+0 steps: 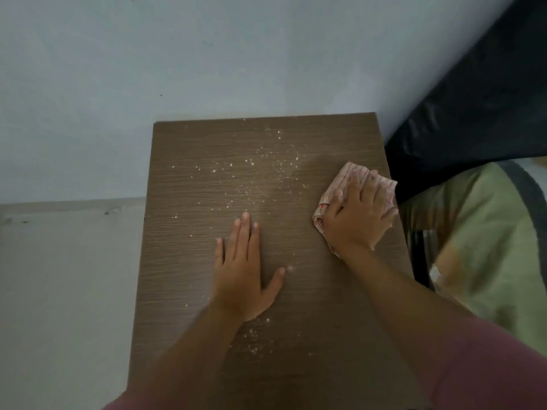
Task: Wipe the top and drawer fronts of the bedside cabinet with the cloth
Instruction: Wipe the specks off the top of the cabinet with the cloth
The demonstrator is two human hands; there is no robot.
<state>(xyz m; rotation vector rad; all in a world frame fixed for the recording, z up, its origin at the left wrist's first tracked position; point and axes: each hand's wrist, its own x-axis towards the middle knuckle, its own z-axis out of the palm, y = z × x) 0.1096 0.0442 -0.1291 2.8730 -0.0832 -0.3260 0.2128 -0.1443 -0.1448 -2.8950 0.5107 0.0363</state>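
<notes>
I look straight down on the brown wood-grain top of the bedside cabinet (192,261). White crumbs or dust specks are scattered over its middle and far part, with a few near the front. My left hand (245,267) lies flat on the top near the centre, fingers apart, holding nothing. My right hand (359,214) presses down on a crumpled pink-and-white striped cloth (352,176) at the right edge of the top. The drawer fronts are out of sight below.
A pale blue-grey wall (207,54) stands right behind the cabinet. A light floor (59,291) lies to the left. On the right are a dark headboard or cushion (479,99) and a bed with greenish bedding (488,247), close to the cabinet's side.
</notes>
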